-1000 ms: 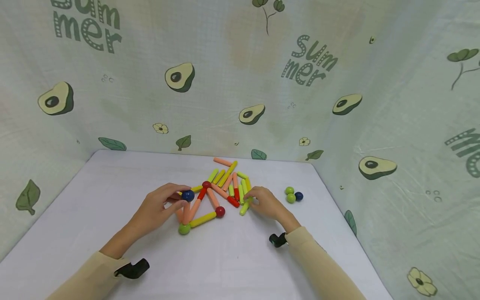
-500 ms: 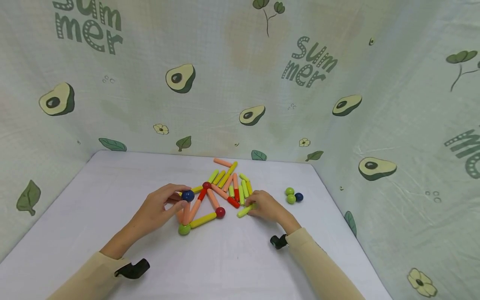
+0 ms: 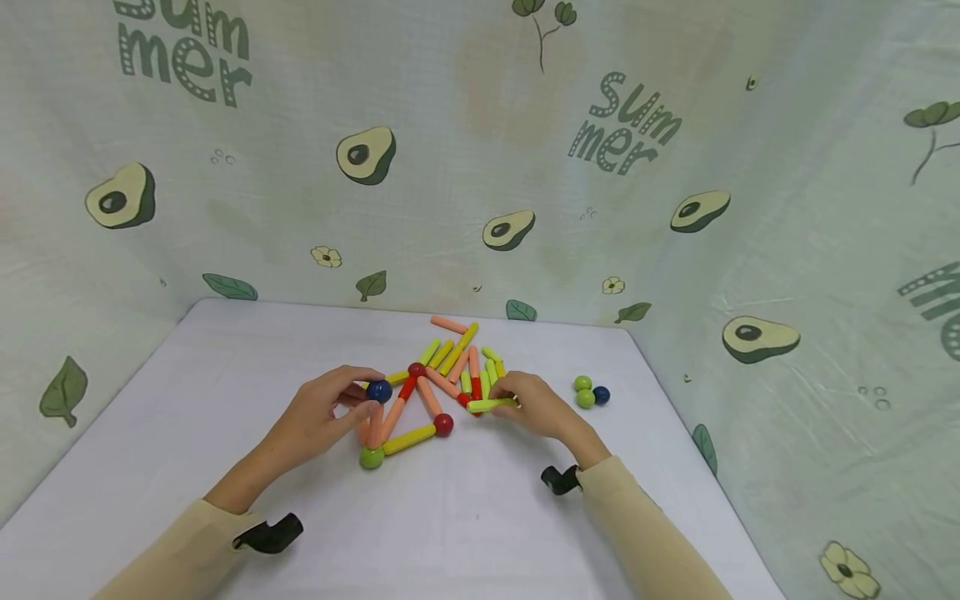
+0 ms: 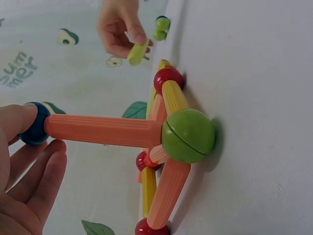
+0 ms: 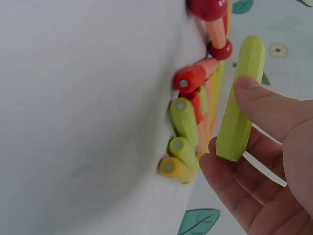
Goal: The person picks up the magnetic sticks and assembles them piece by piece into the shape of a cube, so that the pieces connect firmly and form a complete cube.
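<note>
My left hand [image 3: 315, 412] pinches a dark blue ball [image 4: 35, 125] between thumb and fingers. An orange rod [image 4: 102, 130] joins that ball to a green ball [image 4: 188, 136] resting on the table. More orange, yellow and red rods with red balls [image 3: 444, 425] spread from it as one connected frame of magnetic building pieces. My right hand [image 3: 540, 407] grips a light green rod [image 5: 240, 100] between thumb and fingers, held above the table. In the right wrist view both ends of this rod stick out free of the hand.
Beyond the frame lies a pile of loose rods, including yellow ones [image 3: 447, 357] and light green ones [image 5: 185, 120]. Two green balls [image 3: 585, 398] and a blue ball [image 3: 601, 395] sit together at the right. A printed cloth [image 3: 420, 192] hangs behind the white table [image 3: 465, 517].
The right hand has lifted the light green rod away from the pile's near edge and swung it to nearly level. My left hand keeps its hold on the blue ball.
</note>
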Tool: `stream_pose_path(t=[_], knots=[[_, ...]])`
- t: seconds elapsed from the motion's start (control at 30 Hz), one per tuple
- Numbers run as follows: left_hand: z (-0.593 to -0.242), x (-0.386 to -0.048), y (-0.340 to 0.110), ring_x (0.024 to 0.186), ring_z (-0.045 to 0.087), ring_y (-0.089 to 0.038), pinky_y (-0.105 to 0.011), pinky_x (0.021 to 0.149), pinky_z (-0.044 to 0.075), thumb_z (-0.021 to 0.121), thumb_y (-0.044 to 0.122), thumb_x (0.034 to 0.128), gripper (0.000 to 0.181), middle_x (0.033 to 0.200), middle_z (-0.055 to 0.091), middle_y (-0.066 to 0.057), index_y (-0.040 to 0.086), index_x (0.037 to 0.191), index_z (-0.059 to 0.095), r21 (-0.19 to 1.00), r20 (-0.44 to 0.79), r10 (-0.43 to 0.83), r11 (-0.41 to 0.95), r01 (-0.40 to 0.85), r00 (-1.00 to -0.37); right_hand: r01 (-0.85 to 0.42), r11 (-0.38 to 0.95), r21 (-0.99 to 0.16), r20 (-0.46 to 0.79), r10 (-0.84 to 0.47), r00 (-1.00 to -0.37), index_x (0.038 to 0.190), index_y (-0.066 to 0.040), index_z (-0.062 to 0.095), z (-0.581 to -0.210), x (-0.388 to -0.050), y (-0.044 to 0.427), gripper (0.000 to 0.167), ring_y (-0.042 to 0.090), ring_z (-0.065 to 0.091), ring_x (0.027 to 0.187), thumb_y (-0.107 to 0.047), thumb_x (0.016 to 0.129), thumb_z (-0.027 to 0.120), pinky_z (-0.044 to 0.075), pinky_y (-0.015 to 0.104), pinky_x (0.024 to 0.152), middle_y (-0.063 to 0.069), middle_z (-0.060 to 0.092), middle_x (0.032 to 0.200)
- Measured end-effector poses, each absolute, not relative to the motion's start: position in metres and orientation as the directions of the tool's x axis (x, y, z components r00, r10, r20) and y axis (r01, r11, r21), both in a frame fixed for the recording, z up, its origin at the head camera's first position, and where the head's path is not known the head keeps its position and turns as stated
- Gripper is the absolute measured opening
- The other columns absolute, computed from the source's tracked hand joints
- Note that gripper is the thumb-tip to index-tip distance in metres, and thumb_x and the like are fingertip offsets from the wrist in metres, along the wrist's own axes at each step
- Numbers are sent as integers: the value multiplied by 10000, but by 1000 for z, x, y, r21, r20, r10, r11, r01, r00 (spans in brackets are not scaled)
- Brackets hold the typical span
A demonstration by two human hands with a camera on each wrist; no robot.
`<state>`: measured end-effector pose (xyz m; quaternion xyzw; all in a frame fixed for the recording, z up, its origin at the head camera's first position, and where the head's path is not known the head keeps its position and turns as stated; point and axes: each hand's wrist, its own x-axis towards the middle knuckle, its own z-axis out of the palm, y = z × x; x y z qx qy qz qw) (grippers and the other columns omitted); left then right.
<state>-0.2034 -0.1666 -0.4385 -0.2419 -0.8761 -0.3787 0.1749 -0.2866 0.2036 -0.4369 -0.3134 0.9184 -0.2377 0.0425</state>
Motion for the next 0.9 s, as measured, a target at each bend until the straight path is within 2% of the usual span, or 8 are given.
stream_pose_path(t=[0.17, 0.33, 0.43, 0.57, 0.77, 0.9], knots=[[-438, -203, -167, 945, 713, -120, -296, 815, 626, 858, 117, 908, 449, 1182, 709, -5, 141, 1314, 666, 570, 499, 294, 597, 565, -815, -632, 617, -469, 192, -627, -755, 1096, -151, 756, -417, -274, 183, 159, 200, 643, 956, -147, 951, 819, 594, 423, 902, -44, 682, 1022], [-437, -203, -165, 929, 692, -91, -264, 807, 616, 876, 123, 890, 491, 1180, 689, 13, 153, 1335, 672, 551, 512, 308, 598, 582, -802, -704, 548, -453, 318, -638, -701, 1109, -140, 764, -402, -263, 157, 189, 152, 634, 934, -129, 933, 833, 601, 367, 841, -36, 697, 1036], [-436, -202, -165, 929, 678, -72, -231, 816, 604, 887, 140, 883, 487, 1190, 671, 30, 160, 1325, 685, 542, 513, 317, 601, 587, -798, -731, 531, -429, 364, -639, -678, 1116, -135, 771, -398, -259, 144, 218, 140, 640, 947, -126, 914, 851, 585, 323, 865, -32, 702, 1051], [-434, -201, -164, 929, 665, -59, -228, 822, 602, 900, 145, 870, 457, 1183, 659, 50, 155, 1280, 699, 540, 508, 320, 605, 585, -800, -752, 521, -403, 393, -644, -656, 1126, -117, 778, -396, -257, 131, 234, 134, 663, 988, -136, 907, 859, 577, 305, 933, -10, 709, 1086], [-433, -199, -164, 919, 663, -68, -237, 814, 606, 919, 145, 848, 460, 1164, 664, 45, 173, 1254, 704, 534, 509, 321, 610, 586, -799, -769, 516, -377, 410, -651, -639, 1152, -107, 786, -394, -257, 120, 265, 145, 641, 1015, -181, 908, 860, 573, 282, 902, -8, 738, 1120], [-432, -199, -163, 915, 656, -69, -241, 809, 607, 920, 150, 847, 457, 1155, 658, 49, 176, 1247, 702, 525, 517, 326, 609, 594, -791, -767, 527, -368, 403, -653, -642, 1157, -124, 788, -392, -257, 115, 263, 133, 649, 1042, -192, 912, 858, 558, 278, 948, -17, 744, 1143]])
